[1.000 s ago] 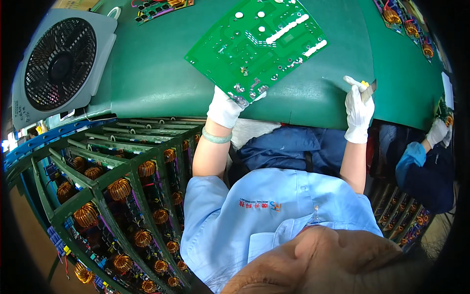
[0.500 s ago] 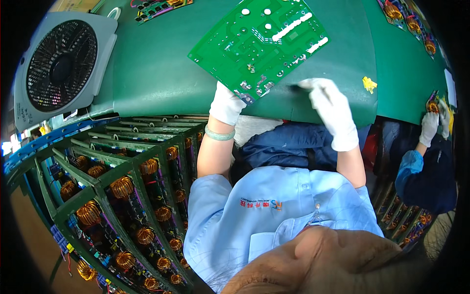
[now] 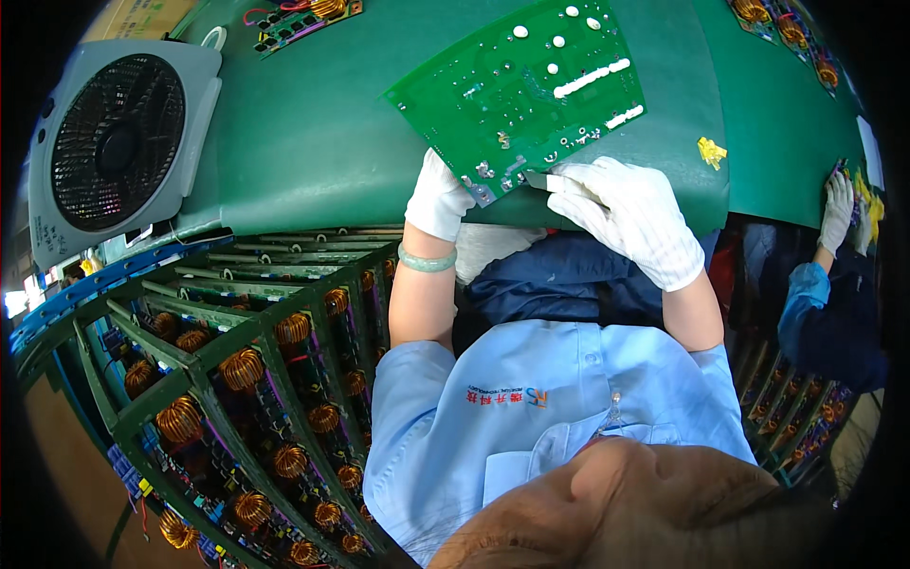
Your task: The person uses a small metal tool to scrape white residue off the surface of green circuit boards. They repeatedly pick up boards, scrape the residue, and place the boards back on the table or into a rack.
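A large green circuit board (image 3: pixel 517 104) is tilted up over the table, its solder side toward me, with white glue strips and dots on it. My left hand (image 3: pixel 440 199), in a white glove, grips the board's lower left corner; its fingertips are hidden behind the board. My gloved right hand (image 3: pixel 626 213) is closed around a small tool with a flat grey blade-like tip (image 3: pixel 536 179). That tip points left and meets the board's lower edge, beside several shiny solder joints. The tool's handle is hidden in the glove, so its exact kind cannot be made out.
A grey box fan (image 3: pixel 118 142) stands at the left of the green table (image 3: pixel 294 142). A green rack (image 3: pixel 190 379) of boards with copper coils is at my left. Yellow scraps (image 3: pixel 711 152) lie right of the board. At far right, a co-worker's gloved hand (image 3: pixel 837 211) is at the table.
My right hand has moved left and up, bringing the tool's tip to the board's lower edge. The board has shifted slightly right and turned a little. The co-worker's hand has moved up.
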A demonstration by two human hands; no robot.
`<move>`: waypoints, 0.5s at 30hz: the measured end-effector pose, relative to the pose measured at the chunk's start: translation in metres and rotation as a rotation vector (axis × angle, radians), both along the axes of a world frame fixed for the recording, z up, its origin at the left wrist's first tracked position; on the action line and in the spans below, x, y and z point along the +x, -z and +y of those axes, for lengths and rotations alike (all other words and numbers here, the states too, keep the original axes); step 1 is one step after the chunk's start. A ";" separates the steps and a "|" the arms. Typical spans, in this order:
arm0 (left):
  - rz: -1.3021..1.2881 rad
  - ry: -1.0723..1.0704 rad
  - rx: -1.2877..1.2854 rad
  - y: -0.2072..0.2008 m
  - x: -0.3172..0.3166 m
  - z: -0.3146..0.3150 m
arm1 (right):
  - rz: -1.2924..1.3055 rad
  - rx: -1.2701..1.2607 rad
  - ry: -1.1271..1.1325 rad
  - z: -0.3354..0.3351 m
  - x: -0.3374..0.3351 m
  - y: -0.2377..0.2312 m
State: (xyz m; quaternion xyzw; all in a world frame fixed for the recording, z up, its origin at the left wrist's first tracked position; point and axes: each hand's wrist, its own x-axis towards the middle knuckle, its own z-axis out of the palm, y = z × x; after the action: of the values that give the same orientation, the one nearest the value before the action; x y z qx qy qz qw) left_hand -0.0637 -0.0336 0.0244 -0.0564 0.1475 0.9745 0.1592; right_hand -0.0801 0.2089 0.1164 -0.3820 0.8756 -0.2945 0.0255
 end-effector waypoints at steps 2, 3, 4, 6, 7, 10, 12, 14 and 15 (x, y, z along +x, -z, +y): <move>0.038 -0.009 -0.076 -0.003 0.000 0.001 | 0.027 -0.024 0.000 0.001 0.000 0.004; 0.036 -0.013 -0.095 -0.003 0.000 0.001 | 0.040 -0.035 0.001 0.001 0.000 0.005; 0.035 -0.017 -0.115 -0.004 0.000 0.001 | 0.037 -0.028 -0.007 0.001 -0.001 0.003; -0.009 -0.022 -0.121 -0.003 0.000 0.001 | 0.030 -0.016 -0.021 0.002 -0.002 -0.001; -0.013 -0.025 -0.153 -0.003 0.000 0.001 | 0.026 -0.028 -0.026 0.002 -0.002 -0.001; -0.036 -0.030 -0.231 -0.004 0.001 0.001 | 0.023 -0.063 -0.036 0.002 -0.003 0.000; -0.065 -0.030 -0.261 -0.004 0.000 0.000 | 0.035 -0.088 -0.036 0.002 -0.004 0.003; -0.008 -0.028 -0.443 -0.003 0.000 -0.001 | 0.043 -0.088 -0.014 0.002 -0.002 0.002; 0.019 -0.026 -0.534 -0.003 0.000 -0.002 | 0.045 -0.089 -0.002 0.002 -0.001 0.002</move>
State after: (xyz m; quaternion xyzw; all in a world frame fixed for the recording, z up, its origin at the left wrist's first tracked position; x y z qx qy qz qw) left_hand -0.0633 -0.0352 0.0270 -0.0889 0.4004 0.9035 0.1246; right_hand -0.0812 0.2107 0.1140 -0.3902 0.8617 -0.3243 -0.0109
